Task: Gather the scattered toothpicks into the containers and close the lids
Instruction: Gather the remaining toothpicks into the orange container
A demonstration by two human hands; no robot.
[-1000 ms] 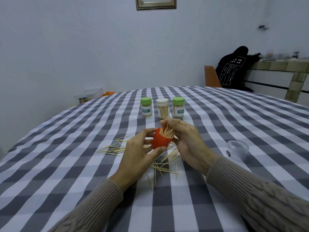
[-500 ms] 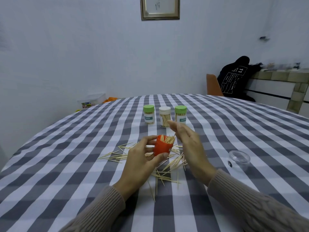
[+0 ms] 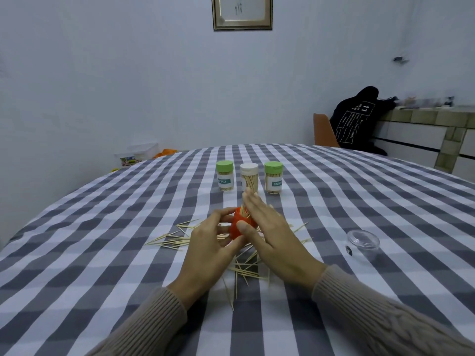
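My left hand (image 3: pixel 208 242) grips a small orange container (image 3: pixel 237 227) just above the table, with toothpicks sticking out of its top. My right hand (image 3: pixel 270 232) is flat and open beside the container's right side, its fingers stretched toward the toothpick tips. Loose toothpicks (image 3: pixel 169 240) lie scattered on the checked cloth to the left of my hands, and more toothpicks (image 3: pixel 246 271) lie below them. Three lidded toothpick jars stand in a row behind: a green-lidded one (image 3: pixel 225 176), a white-lidded one (image 3: pixel 248 177) and another green-lidded one (image 3: pixel 273 178).
A clear plastic lid (image 3: pixel 363 240) lies on the grey-and-white checked tablecloth (image 3: pixel 102 253) to the right. An orange chair (image 3: pixel 324 132) with a dark jacket (image 3: pixel 357 119) stands past the far right edge. A plastic box (image 3: pixel 138 154) sits by the wall at left.
My right hand has opened out flat and shifted closer against the orange container. The view has tilted up, so everything sits lower in the frame.
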